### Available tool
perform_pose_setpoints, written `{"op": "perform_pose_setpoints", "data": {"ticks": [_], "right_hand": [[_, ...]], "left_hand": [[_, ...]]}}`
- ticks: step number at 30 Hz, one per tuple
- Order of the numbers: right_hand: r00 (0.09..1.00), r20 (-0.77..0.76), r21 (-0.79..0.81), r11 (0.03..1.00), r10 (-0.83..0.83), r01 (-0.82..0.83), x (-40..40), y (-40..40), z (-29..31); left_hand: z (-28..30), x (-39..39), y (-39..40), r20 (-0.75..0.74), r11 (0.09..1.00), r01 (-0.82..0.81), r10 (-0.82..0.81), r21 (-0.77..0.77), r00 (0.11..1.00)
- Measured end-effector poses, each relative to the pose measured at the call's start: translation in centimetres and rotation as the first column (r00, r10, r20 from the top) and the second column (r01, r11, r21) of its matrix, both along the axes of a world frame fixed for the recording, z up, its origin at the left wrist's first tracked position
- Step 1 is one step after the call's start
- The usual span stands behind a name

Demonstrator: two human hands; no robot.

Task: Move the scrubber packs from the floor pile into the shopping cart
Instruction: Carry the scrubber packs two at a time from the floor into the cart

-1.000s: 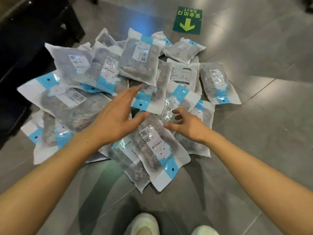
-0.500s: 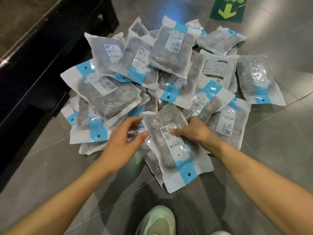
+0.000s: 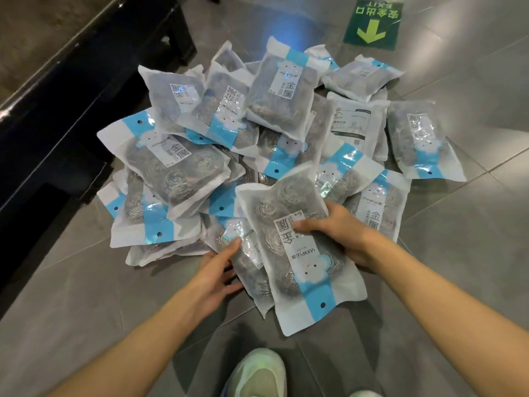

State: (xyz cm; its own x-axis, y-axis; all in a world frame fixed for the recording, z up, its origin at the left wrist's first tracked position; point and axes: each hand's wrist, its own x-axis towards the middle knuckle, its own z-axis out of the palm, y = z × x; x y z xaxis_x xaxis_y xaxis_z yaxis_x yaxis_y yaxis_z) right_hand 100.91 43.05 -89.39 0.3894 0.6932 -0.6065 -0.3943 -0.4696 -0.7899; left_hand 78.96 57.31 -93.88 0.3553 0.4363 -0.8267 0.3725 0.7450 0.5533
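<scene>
While the right hand (image 3: 340,230) gripped the nearest scrubber pack (image 3: 297,247) across its label, thumb on top, the left hand (image 3: 213,272) lay spread against the pack beneath (image 3: 249,270), fingers straight. Both sat at the near edge of the pile (image 3: 257,144) on the grey tiled floor (image 3: 463,253); no shopping cart was in view. The slick film could slide from the grip, I judged, or drag neighbours loose. The packs were flat frosted pouches, white-edged with blue bands, holding coiled steel scrubbers that bulged unevenly.
</scene>
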Motion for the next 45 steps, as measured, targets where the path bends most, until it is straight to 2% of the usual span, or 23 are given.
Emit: {"op": "perform_pose_setpoints", "data": {"ticks": [4, 8, 12, 16, 22, 27, 33, 36, 39, 42, 45], "right_hand": [[0.988, -0.091, 0.059, 0.989, -0.128, 0.133, 1.0, -2.1, 0.7], [0.963, -0.094, 0.075, 0.963, -0.251, 0.258, 1.7, -4.0, 0.8], [0.937, -0.097, 0.084, 0.936, -0.335, 0.343, 2.8, -5.3, 1.3], [0.925, -0.083, 0.122, 0.917, -0.371, 0.379, 4.2, -6.8, 2.7], [0.897, -0.008, 0.160, 0.885, -0.442, 0.437, 6.1, -10.2, 5.1], [0.850, 0.009, 0.209, 0.832, -0.527, 0.513, 6.9, -12.4, 7.1], [0.796, 0.105, 0.266, 0.788, -0.596, 0.555, 9.0, -12.9, 10.6], [0.771, 0.123, 0.301, 0.764, -0.625, 0.571, 10.0, -12.7, 14.0], [0.762, 0.076, 0.312, 0.741, -0.644, 0.595, 10.4, -12.5, 19.5], [0.747, 0.069, 0.299, 0.728, -0.661, 0.617, 10.5, -12.8, 27.6], [0.736, 0.105, 0.290, 0.728, -0.669, 0.621, 10.5, -13.4, 38.5]], "left_hand": [[-0.8, 2.1, -0.5, -0.017, 0.991, -0.135, 0.135, 0.009, 0.991], [-1.5, 3.1, -0.9, 0.031, 0.974, -0.225, 0.225, 0.003, 0.974], [-0.9, 3.1, -1.9, 0.079, 0.997, -0.062, 0.065, -0.040, 0.995], [0.6, 3.4, -3.5, 0.189, 0.990, 0.123, -0.109, -0.067, 0.976], [4.5, 7.1, -2.9, 0.219, 0.923, 0.317, -0.363, 0.218, 0.906], [8.8, 12.0, -0.5, 0.241, 0.837, 0.335, -0.465, 0.432, 0.852], [14.1, 17.0, 1.3, 0.268, 0.742, 0.326, -0.557, 0.586, 0.786], [17.4, 18.8, 1.2, 0.269, 0.718, 0.322, -0.577, 0.617, 0.771], [22.7, 20.0, 0.9, 0.276, 0.719, 0.313, -0.574, 0.621, 0.771], [30.7, 20.5, 0.8, 0.294, 0.728, 0.310, -0.573, 0.612, 0.765], [41.8, 20.4, 1.1, 0.304, 0.718, 0.310, -0.588, 0.623, 0.750]]}}
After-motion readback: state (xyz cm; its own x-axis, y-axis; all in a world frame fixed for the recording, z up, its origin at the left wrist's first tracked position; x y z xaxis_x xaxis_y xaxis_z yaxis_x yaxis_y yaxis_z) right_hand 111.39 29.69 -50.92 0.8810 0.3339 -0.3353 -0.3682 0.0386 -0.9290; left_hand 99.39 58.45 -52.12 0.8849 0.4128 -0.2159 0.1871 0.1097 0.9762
